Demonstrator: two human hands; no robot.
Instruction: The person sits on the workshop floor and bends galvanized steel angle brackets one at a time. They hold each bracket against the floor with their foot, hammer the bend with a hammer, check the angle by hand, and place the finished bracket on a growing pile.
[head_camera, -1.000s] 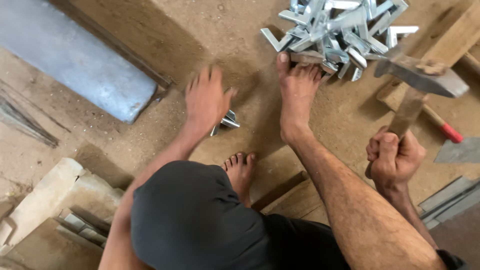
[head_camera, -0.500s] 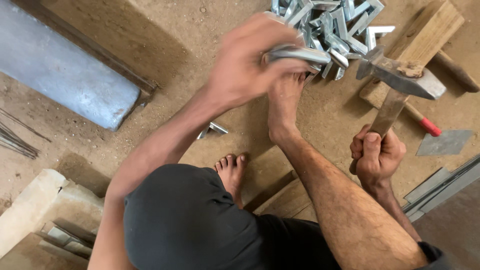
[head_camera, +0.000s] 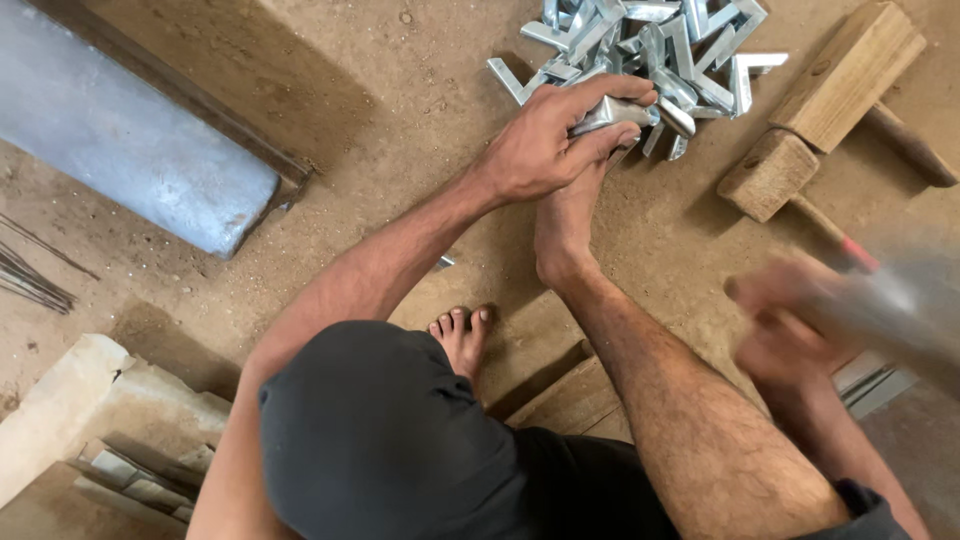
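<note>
Swung down since before, right hand (head_camera: 800, 320) blurs; left hand (head_camera: 545, 145) grips bracket (head_camera: 615, 112).

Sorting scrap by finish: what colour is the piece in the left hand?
Shiny silver-grey metal piece, gripped by the left hand; head view.

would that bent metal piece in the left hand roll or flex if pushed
Probably neither. The metal bracket in the left hand looks like angled, folded sheet metal, so likely stiff and unlikely to roll. Its shiny surface may be a little slippery.
</note>
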